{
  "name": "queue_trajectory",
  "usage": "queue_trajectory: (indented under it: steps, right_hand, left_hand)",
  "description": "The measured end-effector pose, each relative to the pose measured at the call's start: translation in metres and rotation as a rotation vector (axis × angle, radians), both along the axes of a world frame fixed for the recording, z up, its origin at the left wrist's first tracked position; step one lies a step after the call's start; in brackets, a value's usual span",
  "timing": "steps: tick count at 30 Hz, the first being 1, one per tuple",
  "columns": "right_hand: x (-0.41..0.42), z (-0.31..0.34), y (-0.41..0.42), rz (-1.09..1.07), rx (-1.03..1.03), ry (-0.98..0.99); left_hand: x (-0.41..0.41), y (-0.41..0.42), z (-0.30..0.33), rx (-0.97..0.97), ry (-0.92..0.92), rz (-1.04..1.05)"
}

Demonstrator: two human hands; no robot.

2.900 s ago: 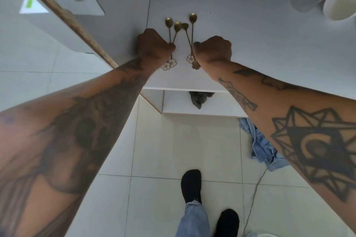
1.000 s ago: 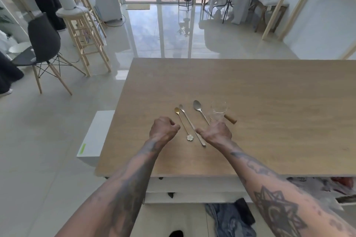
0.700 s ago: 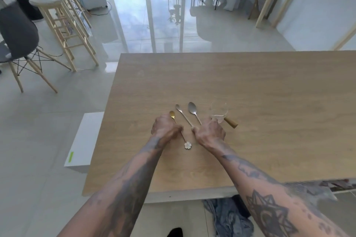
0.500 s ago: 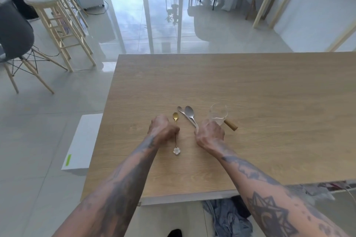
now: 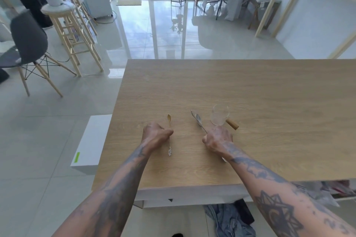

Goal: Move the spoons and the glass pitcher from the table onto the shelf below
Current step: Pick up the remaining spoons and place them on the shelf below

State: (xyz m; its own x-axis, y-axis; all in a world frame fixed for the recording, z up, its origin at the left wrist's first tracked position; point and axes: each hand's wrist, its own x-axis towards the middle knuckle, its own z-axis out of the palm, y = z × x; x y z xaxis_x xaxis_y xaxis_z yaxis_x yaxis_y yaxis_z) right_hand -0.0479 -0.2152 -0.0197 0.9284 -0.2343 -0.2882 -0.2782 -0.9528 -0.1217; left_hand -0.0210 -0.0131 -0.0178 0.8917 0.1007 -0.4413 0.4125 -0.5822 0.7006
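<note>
Wooden desk [image 5: 250, 92] stands on a tiled floor. Near its front-left corner, the left hand [image 5: 155, 136] has its grip pinched on a gold spoon [image 5: 169, 134]. The right hand [image 5: 218, 140] has its grip closed around two silver spoons [image 5: 197, 119]. Just beside them, toward the right edge, the glass pitcher [image 5: 219, 115] stands upright.

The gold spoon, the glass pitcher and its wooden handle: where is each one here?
gold spoon [image 5: 169, 119], head view, on its bowl, beyond the left hand.
glass pitcher [image 5: 219, 116], head view, on its clear wall.
wooden handle [image 5: 232, 124], head view, on its middle.
</note>
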Motion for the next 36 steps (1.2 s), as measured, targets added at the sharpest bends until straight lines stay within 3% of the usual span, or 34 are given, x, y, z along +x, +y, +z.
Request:
queue_trajectory:
  steps: [9,26,36]
  right_hand:
    - [-0.047,0.029,-0.017,-0.128,0.313,-0.050]
    - [-0.219,0.243,-0.058,0.052,0.606,-0.543]
    - [-0.266,0.247,-0.053,0.016,0.641,-0.528]
  left_hand:
    - [-0.054,0.012,0.028,-0.026,-0.159,0.070]
    - [-0.217,-0.042,0.237,-0.102,-0.652,0.002]
    - [-0.268,-0.041,0.231,-0.096,-0.650,0.002]
